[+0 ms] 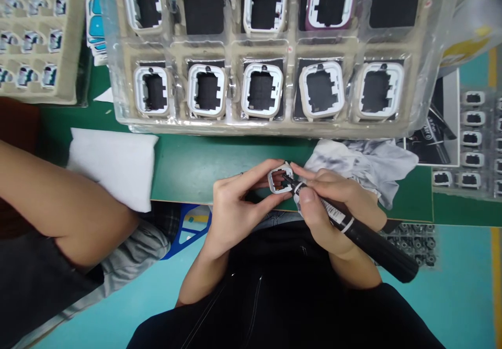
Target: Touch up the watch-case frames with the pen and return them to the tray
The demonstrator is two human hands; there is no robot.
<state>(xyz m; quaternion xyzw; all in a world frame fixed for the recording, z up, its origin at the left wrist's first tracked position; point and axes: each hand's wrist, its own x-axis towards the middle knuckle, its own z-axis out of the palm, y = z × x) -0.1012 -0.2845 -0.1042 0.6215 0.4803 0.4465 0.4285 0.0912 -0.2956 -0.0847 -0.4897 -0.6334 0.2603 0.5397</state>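
Observation:
Between the thumb and fingers of my left hand (239, 207) is a small white watch-case frame (272, 181), held near the green table's front edge. My right hand (333, 202) grips a thick black marker pen (371, 241) that has a white label. The pen's dark tip meets the inner right side of the frame; I cannot tell whether it touches. Beyond my hands stands a clear plastic tray (274, 128), with several similar white frames (262, 90) in its compartments. One frame (311, 3) in the back row has a purple outer edge.
A folded white cloth (113, 166) lies at left, near a co-worker's arm (66, 202). By my right hand is a crumpled grey-white cloth (353, 163). A beige parts tray (72, 77) sits far left; another tray of frames (451, 188) is at right, near a white bottle (470, 30).

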